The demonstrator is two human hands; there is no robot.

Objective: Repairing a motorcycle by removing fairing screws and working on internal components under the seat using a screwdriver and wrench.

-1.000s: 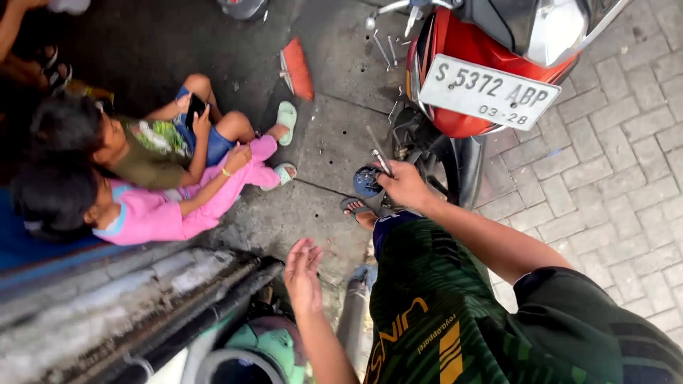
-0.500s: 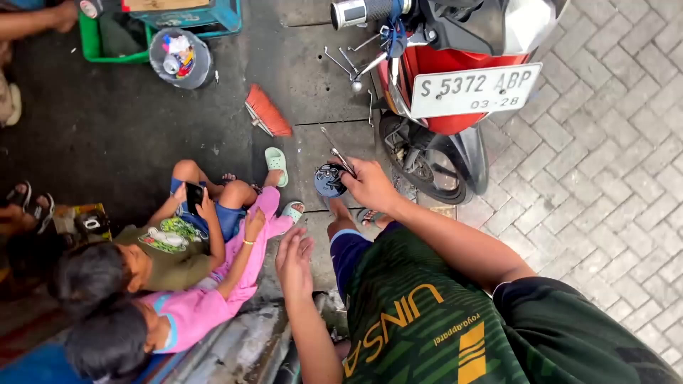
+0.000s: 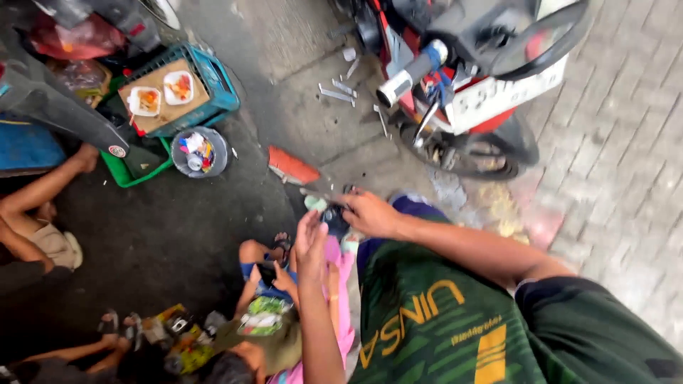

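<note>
Far left: a bare arm of another person point(image 3: 43, 186) reaches in from the left edge over the dark ground point(image 3: 178, 235), and a dark slanted part of a vehicle point(image 3: 64, 107) lies above it.
Upper left: a blue crate point(image 3: 213, 85) carries a brown board with two small white dishes of food point(image 3: 162, 94). Just beside it stand a green tray point(image 3: 131, 171) and a round grey tub point(image 3: 200, 151) filled with small coloured things.
Lower left: feet in sandals point(image 3: 117, 326) and some colourful packets point(image 3: 181, 334) lie on the dark ground.
Middle, ground: an orange flat piece point(image 3: 293, 166) lies on the concrete, and silver metal tools point(image 3: 341, 89) are scattered further up, near the motorcycle.
Middle, below: two children point(image 3: 274, 313) sit close together, one in pink; one of them holds a dark phone. They are seen from above and partly hidden by the person's left arm.
Left hand point(image 3: 311, 245): it is open with the fingers stretched upward, and the fingertips are just beside the small dark object point(image 3: 334, 217). I cannot tell if it touches it.
Right hand point(image 3: 370, 212): it is curled around the small dark object and grips it; what the object is I cannot tell, it is blurred.
Position of object: between both hands, above the person's knee, in front of the green patterned shirt point(image 3: 441, 334).
Right: a red motorcycle point(image 3: 455, 92) with a white plate stands on the grey paving bricks point(image 3: 619, 163); its rear wheel point(image 3: 469, 153) is near the right hand.
</note>
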